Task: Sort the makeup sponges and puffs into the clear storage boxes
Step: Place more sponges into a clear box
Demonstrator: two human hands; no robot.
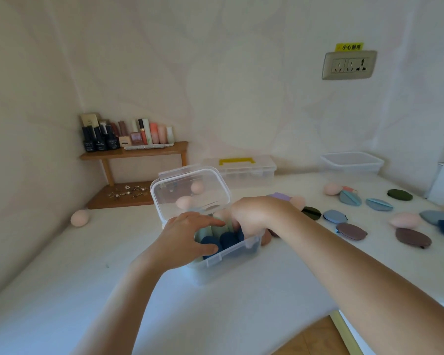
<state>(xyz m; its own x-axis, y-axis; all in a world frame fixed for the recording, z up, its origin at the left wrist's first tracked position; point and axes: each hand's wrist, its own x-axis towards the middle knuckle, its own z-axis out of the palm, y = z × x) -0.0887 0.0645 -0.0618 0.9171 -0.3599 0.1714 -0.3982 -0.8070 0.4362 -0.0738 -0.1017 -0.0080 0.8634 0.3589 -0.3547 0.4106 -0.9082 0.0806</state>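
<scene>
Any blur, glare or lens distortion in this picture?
Head view: soft, even light with faint shadows; the wide lens bows the table edge; the right hand reaching into the clear box looks slightly soft; the raised lid shows mild sheen, no harsh glare.

White table (62,290), open clear box (231,254), scattered puffs (412,238), pink sponges (79,218)

Head cam, wide-angle, fwd & down, close over table (62,278), facing wall (215,85).

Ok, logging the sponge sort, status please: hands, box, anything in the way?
Left hand flat over open clear box, touching dark blue puffs. Right hand reaching in, fingers hidden. Loose puffs on table to the right, none blocking.
</scene>
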